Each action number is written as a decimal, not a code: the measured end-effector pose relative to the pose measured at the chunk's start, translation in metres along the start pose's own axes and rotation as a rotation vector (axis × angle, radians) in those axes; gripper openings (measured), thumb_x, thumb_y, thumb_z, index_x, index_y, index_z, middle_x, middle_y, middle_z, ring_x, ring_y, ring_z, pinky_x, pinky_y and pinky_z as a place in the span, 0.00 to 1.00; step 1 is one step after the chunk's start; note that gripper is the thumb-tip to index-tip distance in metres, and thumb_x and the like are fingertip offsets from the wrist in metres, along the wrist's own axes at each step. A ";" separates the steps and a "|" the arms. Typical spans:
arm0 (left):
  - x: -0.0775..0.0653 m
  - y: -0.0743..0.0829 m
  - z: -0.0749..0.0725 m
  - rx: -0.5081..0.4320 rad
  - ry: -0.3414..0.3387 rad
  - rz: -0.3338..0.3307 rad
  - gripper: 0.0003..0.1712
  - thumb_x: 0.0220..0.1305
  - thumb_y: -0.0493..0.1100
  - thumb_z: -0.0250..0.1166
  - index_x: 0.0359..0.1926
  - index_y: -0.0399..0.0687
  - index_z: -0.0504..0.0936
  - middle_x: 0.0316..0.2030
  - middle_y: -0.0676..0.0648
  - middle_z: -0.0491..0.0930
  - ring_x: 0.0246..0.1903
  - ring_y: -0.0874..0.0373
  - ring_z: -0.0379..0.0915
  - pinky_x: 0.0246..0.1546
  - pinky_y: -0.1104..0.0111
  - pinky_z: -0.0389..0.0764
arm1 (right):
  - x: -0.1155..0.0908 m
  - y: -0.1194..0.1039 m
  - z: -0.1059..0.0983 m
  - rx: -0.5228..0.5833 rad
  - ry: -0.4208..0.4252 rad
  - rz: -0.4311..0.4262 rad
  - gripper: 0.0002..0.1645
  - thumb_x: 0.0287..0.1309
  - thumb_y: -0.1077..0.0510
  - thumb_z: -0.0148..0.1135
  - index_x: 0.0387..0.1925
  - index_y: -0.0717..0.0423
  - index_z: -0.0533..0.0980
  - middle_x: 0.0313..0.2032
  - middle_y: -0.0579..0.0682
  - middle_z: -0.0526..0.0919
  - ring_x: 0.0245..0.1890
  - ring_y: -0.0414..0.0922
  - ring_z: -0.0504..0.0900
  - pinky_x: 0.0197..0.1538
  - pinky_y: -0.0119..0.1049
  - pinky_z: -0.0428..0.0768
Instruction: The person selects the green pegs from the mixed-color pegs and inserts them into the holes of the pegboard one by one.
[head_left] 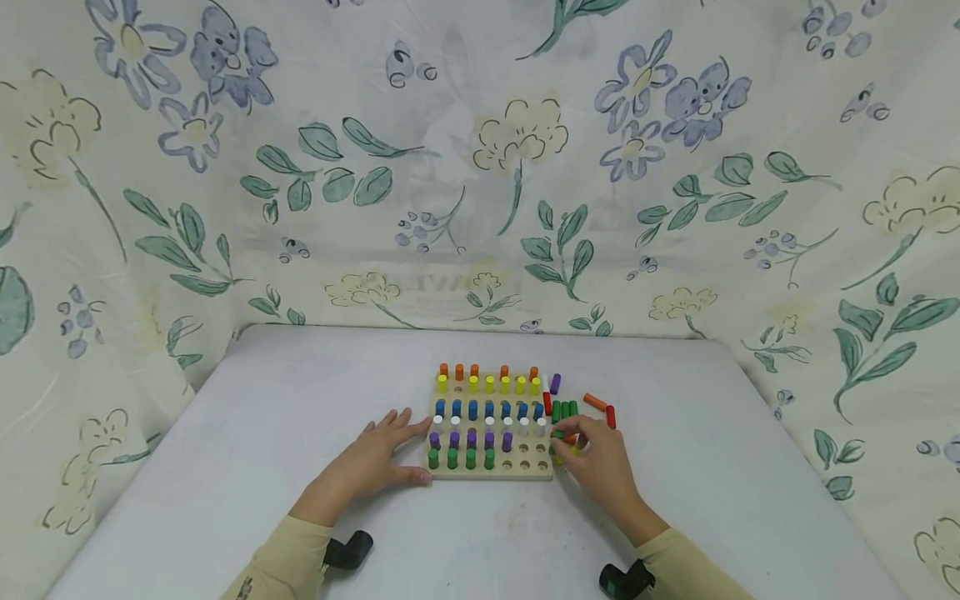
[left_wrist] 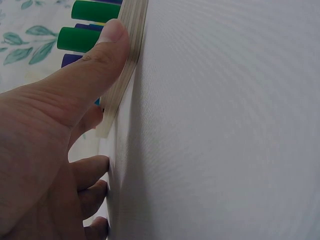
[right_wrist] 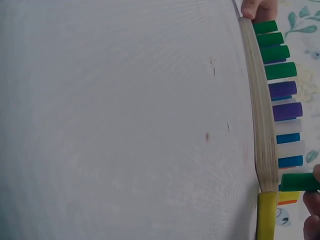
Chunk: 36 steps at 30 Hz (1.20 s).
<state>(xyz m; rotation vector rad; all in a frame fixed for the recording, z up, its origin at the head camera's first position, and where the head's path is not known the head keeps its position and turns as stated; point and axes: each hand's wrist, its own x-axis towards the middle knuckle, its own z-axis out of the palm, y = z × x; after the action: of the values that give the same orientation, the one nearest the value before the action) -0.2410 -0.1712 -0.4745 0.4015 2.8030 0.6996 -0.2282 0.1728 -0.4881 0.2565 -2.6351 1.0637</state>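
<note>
Our right hand (head_left: 596,454) is pinching a green peg (right_wrist: 296,182) by the right edge of the board (head_left: 491,477) on the counter (head_left: 480,542); our left hand (head_left: 371,457), fingers apart, is touching the left edge. We are finding the sleeve print (head_left: 244,588) unreadable.

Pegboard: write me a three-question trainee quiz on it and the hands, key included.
1. True or false: the left hand touches the pegboard.
2. How many green pegs stand in the front row, in the head view?
3. Pick one. The peg in the right hand is: A) white, B) green, C) red.

Key: 1 true; 2 four; 3 B.
</note>
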 end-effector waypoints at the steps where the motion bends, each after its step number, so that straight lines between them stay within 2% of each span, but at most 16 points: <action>1: 0.000 0.000 0.000 0.000 0.000 0.000 0.54 0.50 0.67 0.76 0.75 0.56 0.68 0.77 0.35 0.55 0.78 0.36 0.41 0.76 0.41 0.41 | 0.000 -0.001 0.000 0.009 -0.005 0.001 0.10 0.57 0.57 0.75 0.41 0.48 0.84 0.35 0.40 0.86 0.34 0.40 0.74 0.42 0.38 0.73; 7: -0.002 0.001 0.000 -0.004 0.001 -0.003 0.54 0.50 0.66 0.76 0.75 0.55 0.68 0.77 0.34 0.56 0.78 0.36 0.42 0.76 0.41 0.41 | -0.001 -0.003 0.001 0.032 -0.024 -0.009 0.10 0.56 0.57 0.75 0.41 0.47 0.84 0.35 0.37 0.85 0.35 0.39 0.74 0.39 0.35 0.77; 16: -0.002 0.001 0.000 -0.011 0.000 -0.008 0.54 0.50 0.66 0.76 0.75 0.56 0.68 0.77 0.35 0.55 0.78 0.36 0.42 0.76 0.41 0.41 | -0.002 -0.008 0.004 0.008 -0.053 -0.074 0.11 0.56 0.57 0.76 0.41 0.46 0.84 0.32 0.34 0.81 0.33 0.37 0.73 0.37 0.33 0.75; 24: 0.000 -0.001 0.002 -0.010 0.007 -0.002 0.54 0.50 0.66 0.76 0.75 0.55 0.68 0.77 0.35 0.56 0.78 0.36 0.42 0.76 0.41 0.41 | -0.003 -0.012 0.006 0.031 -0.091 -0.065 0.11 0.57 0.55 0.76 0.42 0.44 0.85 0.34 0.33 0.83 0.34 0.36 0.74 0.43 0.37 0.73; 31: 0.001 -0.003 0.002 -0.010 0.009 0.005 0.54 0.50 0.67 0.76 0.75 0.56 0.68 0.77 0.35 0.55 0.78 0.36 0.41 0.77 0.41 0.40 | -0.002 -0.018 0.009 0.045 -0.133 -0.072 0.12 0.57 0.55 0.76 0.43 0.44 0.85 0.33 0.31 0.82 0.33 0.36 0.73 0.42 0.36 0.74; 36: 0.000 -0.001 0.001 -0.011 0.006 0.009 0.54 0.50 0.67 0.76 0.75 0.55 0.68 0.77 0.35 0.55 0.78 0.36 0.41 0.76 0.41 0.40 | -0.003 -0.022 0.014 0.034 -0.162 -0.073 0.12 0.58 0.54 0.75 0.44 0.43 0.85 0.35 0.31 0.82 0.34 0.36 0.72 0.38 0.31 0.75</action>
<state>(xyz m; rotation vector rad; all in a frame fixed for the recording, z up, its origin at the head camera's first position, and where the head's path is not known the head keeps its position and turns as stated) -0.2411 -0.1719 -0.4761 0.4108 2.8033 0.7184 -0.2225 0.1478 -0.4842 0.4617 -2.7267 1.1080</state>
